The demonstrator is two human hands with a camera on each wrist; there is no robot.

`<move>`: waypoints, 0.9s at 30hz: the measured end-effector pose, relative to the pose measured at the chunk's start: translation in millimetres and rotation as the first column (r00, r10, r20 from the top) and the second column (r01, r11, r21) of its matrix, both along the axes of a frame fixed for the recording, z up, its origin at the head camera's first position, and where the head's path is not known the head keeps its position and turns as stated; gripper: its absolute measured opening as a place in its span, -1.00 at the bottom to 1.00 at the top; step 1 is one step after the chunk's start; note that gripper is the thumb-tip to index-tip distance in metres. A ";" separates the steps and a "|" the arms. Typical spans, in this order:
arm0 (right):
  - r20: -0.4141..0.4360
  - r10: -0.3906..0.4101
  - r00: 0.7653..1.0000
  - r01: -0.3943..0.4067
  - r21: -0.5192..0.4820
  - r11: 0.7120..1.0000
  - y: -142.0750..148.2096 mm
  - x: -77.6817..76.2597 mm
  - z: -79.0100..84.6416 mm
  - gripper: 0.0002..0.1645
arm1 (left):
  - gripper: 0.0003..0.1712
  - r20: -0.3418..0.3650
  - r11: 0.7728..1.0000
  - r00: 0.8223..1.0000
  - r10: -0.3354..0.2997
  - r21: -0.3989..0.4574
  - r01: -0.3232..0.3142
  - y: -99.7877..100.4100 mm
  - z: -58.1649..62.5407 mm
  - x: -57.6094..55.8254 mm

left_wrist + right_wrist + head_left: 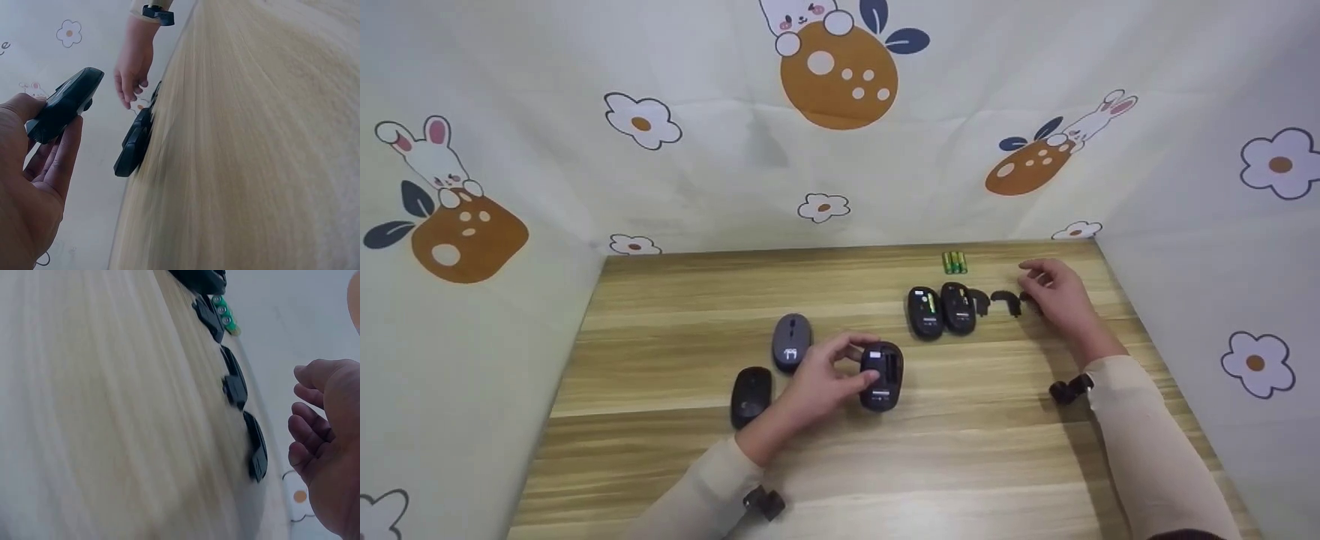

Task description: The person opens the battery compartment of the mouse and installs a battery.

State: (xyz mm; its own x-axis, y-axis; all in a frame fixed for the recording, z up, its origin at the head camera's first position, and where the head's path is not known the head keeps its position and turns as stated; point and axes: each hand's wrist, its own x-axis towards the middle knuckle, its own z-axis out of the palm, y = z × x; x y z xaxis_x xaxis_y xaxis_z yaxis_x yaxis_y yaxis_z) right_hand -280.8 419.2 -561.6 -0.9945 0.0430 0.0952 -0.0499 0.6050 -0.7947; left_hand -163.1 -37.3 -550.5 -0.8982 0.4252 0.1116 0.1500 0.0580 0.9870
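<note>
My left hand [829, 375] grips a dark computer mouse [889, 397] between thumb and fingers, raised over the table. Its underside faces up in the head view, and the long battery slot [892, 367] in it is uncovered. In the left wrist view the same mouse [67, 104] appears edge-on. At the right, my right hand [1057, 296] hovers beside a row of black curved battery covers [1006, 300], fingers loosely bent around nothing. The right wrist view shows three covers, the nearest cover [257, 447] lying a little apart from the fingers.
Two upturned mice lie side by side; the left mouse [924, 322] has a green battery inside. Three green batteries [955, 262] lie behind them. A grey mouse [792, 341] and a black mouse [751, 394] sit left of my left hand. Patterned cloth [720, 180] walls the wooden table.
</note>
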 end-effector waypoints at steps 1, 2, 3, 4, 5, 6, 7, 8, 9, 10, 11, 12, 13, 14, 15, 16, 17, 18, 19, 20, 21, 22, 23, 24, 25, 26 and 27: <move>0.008 0.015 1.000 -0.015 0.002 1.000 -3.3 -3.0 1.2 -0.56 | -0.45 -0.004 1.000 1.000 0.000 0.002 0.000 -0.1 -0.1 -0.1; 0.016 0.031 0.999 -0.031 0.007 0.999 -6.9 -5.9 2.6 -0.54 | -0.45 -0.008 1.000 1.000 0.000 0.004 0.000 -0.2 -0.5 -0.3; 0.028 0.045 0.999 -0.046 0.010 0.999 -10.6 -8.8 3.9 -0.53 | -0.45 -0.012 1.000 1.000 0.000 0.007 0.000 -0.1 -1.0 -0.6; 0.040 0.058 0.998 -0.059 0.010 0.998 -14.6 -11.7 5.0 -0.51 | -0.45 -0.015 1.000 1.000 0.000 0.012 0.001 -0.2 -1.4 -0.8; 0.057 0.068 0.996 -0.069 0.009 0.998 -18.2 -14.7 5.8 -0.50 | -0.45 -0.016 1.000 1.000 0.000 0.011 0.000 -0.3 -1.4 -0.8; 0.071 0.079 0.994 -0.080 0.011 0.997 -21.9 -17.8 6.4 -0.49 | -0.45 -0.017 1.000 1.000 0.000 0.010 0.000 -0.4 -1.5 -0.7; 0.081 0.089 0.993 -0.090 0.012 0.996 -25.2 -21.1 6.5 -0.47 | -0.45 -0.019 1.000 1.000 0.001 0.007 -0.001 -0.5 -1.5 -0.7; 0.088 0.100 0.991 -0.102 0.018 0.995 -28.7 -24.2 6.8 -0.46 | -0.44 -0.018 1.000 1.000 0.001 0.009 0.000 -0.6 -1.6 -0.8; 0.095 0.108 0.990 -0.111 0.023 0.994 -32.1 -27.6 6.7 -0.45 | -0.44 -0.018 1.000 1.000 0.000 0.011 0.000 -0.7 -1.8 -0.8; 0.097 0.119 0.988 -0.123 0.029 0.992 -35.3 -30.8 6.4 -0.45 | -0.44 -0.019 1.000 1.000 0.000 0.010 0.000 -0.9 -1.8 -0.8; 0.099 0.133 0.986 -0.137 0.034 0.990 -38.3 -34.2 5.9 -0.44 | -0.44 -0.021 1.000 1.000 0.001 0.006 -0.001 -1.0 -1.7 -0.8; 0.106 0.146 0.984 -0.150 0.030 0.988 -41.1 -37.6 5.3 -0.44 | -0.44 -0.021 1.000 1.000 0.001 0.004 -0.001 -1.2 -1.6 -0.7; 0.114 0.156 0.981 -0.160 0.027 0.987 -43.7 -40.5 4.8 -0.43 | -0.44 -0.021 1.000 1.000 0.001 0.001 -0.001 -1.2 -1.5 -0.6; 0.125 0.166 0.978 -0.170 0.025 0.985 -46.2 -43.4 4.4 -0.42 | -0.44 -0.022 1.000 1.000 0.002 -0.002 -0.002 -1.3 -1.5 -0.6; 0.135 0.178 0.975 -0.183 0.026 0.983 -48.5 -46.4 3.9 -0.41 | -0.44 -0.022 1.000 1.000 0.003 -0.007 -0.003 -1.3 -1.4 -0.5; 0.144 0.190 0.971 -0.196 0.031 0.980 -50.7 -49.3 3.4 -0.40 | -0.44 -0.021 1.000 1.000 0.004 -0.010 -0.004 -1.4 -1.2 -0.5; 0.153 0.200 0.968 -0.209 0.042 0.977 -52.7 -52.1 3.1 -0.38 | -0.43 -0.020 1.000 1.000 0.005 -0.014 -0.005 -1.4 -1.2 -0.5; 0.159 0.209 0.965 -0.221 0.059 0.974 -54.6 -54.9 2.8 -0.36 | -0.43 -0.018 1.000 1.000 0.006 -0.015 -0.006 -1.4 -1.0 -0.4; 0.158 0.218 0.963 -0.234 0.086 0.969 -56.3 -57.6 2.4 -0.35 | -0.43 -0.016 1.000 1.000 0.006 -0.017 -0.007 -1.5 -1.0 -0.6; 0.155 0.227 0.961 -0.246 0.115 0.962 -57.9 -60.4 1.9 -0.33 | -0.43 -0.017 1.000 1.000 0.007 -0.019 -0.007 -1.5 -1.2 -0.9; 0.154 0.238 0.959 -0.260 0.142 0.955 -59.3 -63.1 1.5 -0.31 | -0.43 -0.014 1.000 1.000 0.007 -0.017 -0.007 -1.6 -1.2 -1.0; 0.156 0.245 0.957 -0.269 0.162 0.949 -60.7 -65.5 1.1 -0.29 | -0.43 -0.012 1.000 1.000 0.007 -0.016 -0.007 -1.5 -1.2 -1.0; 0.161 0.252 0.954 -0.279 0.180 0.943 -61.7 -68.0 0.6 -0.28 | -0.43 -0.011 1.000 1.000 0.009 -0.018 -0.009 -1.5 -1.3 -1.1; 0.168 0.256 0.952 -0.287 0.189 0.939 -62.8 -70.5 0.2 -0.26 | -0.43 -0.008 1.000 1.000 0.010 -0.016 -0.010 -1.5 -1.2 -1.1; 0.181 0.259 0.949 -0.293 0.195 0.936 -63.1 -72.0 -0.4 -0.25 | -0.43 -0.006 1.000 1.000 0.009 -0.014 -0.009 -1.0 -1.5 -1.1; 0.196 0.262 0.945 -0.299 0.195 0.934 -63.5 -73.1 -0.4 -0.23 | -0.43 -0.006 1.000 1.000 0.009 -0.014 -0.009 -0.4 -1.7 -0.8; 0.214 0.263 0.941 -0.305 0.192 0.933 -63.6 -74.5 -0.8 -0.22 | -0.43 -0.003 1.000 1.000 0.008 -0.012 -0.008 0.0 -1.7 -0.4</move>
State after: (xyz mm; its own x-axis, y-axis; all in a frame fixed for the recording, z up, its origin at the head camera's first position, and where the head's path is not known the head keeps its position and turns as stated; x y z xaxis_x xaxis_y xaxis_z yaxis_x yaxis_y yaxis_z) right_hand -355.4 355.6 -562.4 -0.9629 -0.2449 -0.1132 -0.1129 0.7468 -0.6554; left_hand -163.5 -37.3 -552.2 -0.9011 0.4195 0.1095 0.1528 0.0709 0.9857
